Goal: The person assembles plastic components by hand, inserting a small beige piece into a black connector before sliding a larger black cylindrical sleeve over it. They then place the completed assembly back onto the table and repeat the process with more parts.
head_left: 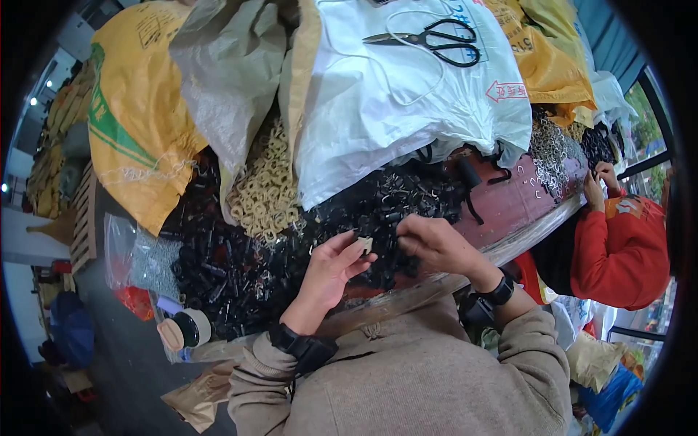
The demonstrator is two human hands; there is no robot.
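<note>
My left hand (326, 275) is turned partly palm up over the worktable and pinches a small cream-coloured plastic piece (366, 244) between thumb and fingers. A dark bit shows next to that piece, too small to make out. To its right, my right hand (440, 247) is closed, fingertips pressed together; whatever they hold, if anything, is hidden. Beneath and around both hands spreads a heap of small black plastic parts (233, 265), some with shiny metal bits. Beyond my left hand lies a pile of cream-coloured ring-like pieces (267, 196), spilling out beside a grey sack.
A large white woven sack (363, 138) lies beyond the heap, with black-handled scissors (451, 43) on top. A yellow sack (142, 109) stands far left. Near the left edge sits a round lidded container (193, 328). At right, a person in red (622, 251) works by metal hooks (550, 156).
</note>
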